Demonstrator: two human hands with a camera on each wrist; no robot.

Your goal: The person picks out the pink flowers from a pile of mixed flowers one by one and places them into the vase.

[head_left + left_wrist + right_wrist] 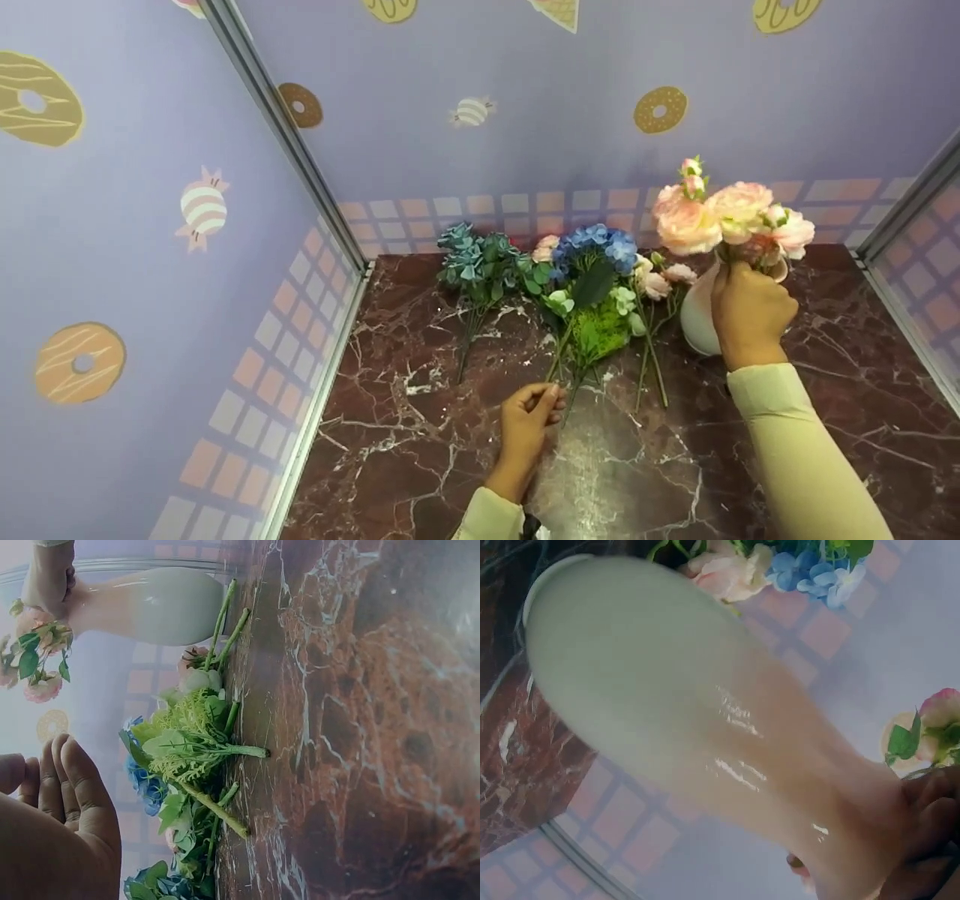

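Sleeve (814, 450) nearest, my right fingers (750, 289) grasp the pink flowers (686, 225), likely light but crushable, so below the petals, at the white vase (697, 319) toward the tabletop's (840, 360) back-right corner, my left fingers (86, 787) loose, holding nothing.

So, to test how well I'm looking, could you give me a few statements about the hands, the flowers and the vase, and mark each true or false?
1. The right hand holds pink flowers at the mouth of the vase. True.
2. The vase lies on its side. False: it stands on the table.
3. The blue flowers lie on the table. True.
4. The left hand holds the blue flowers. False: it holds nothing.
5. In the head view, the teal flowers are left of the blue flowers. True.
6. The table is plain white. False: it is dark reddish brown with pale veins.
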